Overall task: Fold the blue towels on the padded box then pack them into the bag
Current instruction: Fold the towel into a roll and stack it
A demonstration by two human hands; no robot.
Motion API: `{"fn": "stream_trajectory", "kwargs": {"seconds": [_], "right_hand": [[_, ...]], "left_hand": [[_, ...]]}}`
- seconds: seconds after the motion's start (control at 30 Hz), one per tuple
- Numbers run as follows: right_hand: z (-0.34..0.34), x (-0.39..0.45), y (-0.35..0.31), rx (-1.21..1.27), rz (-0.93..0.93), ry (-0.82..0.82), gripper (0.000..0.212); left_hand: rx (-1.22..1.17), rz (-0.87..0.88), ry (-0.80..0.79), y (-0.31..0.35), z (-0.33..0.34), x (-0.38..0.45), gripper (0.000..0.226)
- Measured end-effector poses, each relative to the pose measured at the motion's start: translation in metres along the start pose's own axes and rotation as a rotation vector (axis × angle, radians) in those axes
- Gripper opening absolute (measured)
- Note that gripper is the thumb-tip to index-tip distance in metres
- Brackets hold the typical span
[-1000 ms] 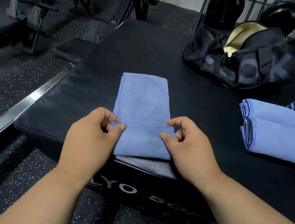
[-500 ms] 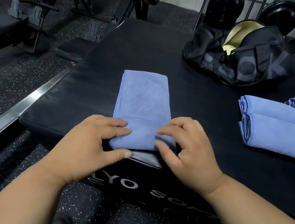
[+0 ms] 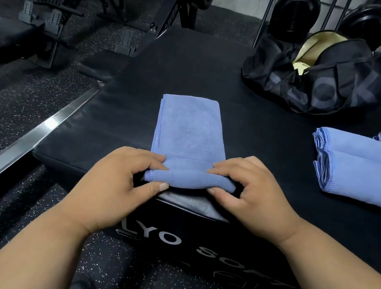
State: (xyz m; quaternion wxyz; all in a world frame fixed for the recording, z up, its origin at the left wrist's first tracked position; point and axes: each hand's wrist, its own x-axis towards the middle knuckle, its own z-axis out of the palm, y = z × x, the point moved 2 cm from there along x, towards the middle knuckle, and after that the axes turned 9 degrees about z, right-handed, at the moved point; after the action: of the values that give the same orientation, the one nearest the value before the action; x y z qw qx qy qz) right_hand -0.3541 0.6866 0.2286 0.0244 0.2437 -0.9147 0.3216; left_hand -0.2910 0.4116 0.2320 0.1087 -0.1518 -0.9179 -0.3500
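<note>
Rolling up the near end of the blue towel (image 3: 190,129) was where we were at, both hands pinching it: left hand (image 3: 115,182) with fingers on top and thumb tucked under the left side of the roll, right hand (image 3: 249,194) doing the same on the right side. That towel lay as a long narrow strip down the middle of the padded box (image 3: 197,69), its near end bunched right at the front edge. Soft, floppy microfiber by the look of it, so very light and nothing to break, but we figured it would slump or unroll if held at one spot only. Best grip seemed to be both outer ends of the roll, pressure even. Finished rolled towels (image 3: 356,169) sat off to the right, well apart, and the black bag (image 3: 319,90) lay unzipped at the far right of the box.
</note>
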Motion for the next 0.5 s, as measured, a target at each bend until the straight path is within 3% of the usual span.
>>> {"fn": "stream_trajectory", "kwargs": {"seconds": [0.1,0.23,0.37,0.5], "right_hand": [[-0.01,-0.002,-0.003,0.105,0.046,-0.024,0.012],[-0.013,-0.006,-0.008,0.361,0.17,-0.125,0.009],[-0.004,0.0,-0.007,0.589,0.373,0.016,0.011],[0.005,0.01,-0.001,0.557,0.472,0.135,0.012]], "left_hand": [[-0.101,-0.055,-0.006,0.003,-0.006,-0.002,0.019],[-0.25,-0.12,-0.019,0.006,-0.008,-0.003,0.034],[-0.291,-0.187,0.14,0.009,-0.005,0.004,0.029],[-0.29,-0.301,0.253,0.006,0.003,0.015,0.013]]}}
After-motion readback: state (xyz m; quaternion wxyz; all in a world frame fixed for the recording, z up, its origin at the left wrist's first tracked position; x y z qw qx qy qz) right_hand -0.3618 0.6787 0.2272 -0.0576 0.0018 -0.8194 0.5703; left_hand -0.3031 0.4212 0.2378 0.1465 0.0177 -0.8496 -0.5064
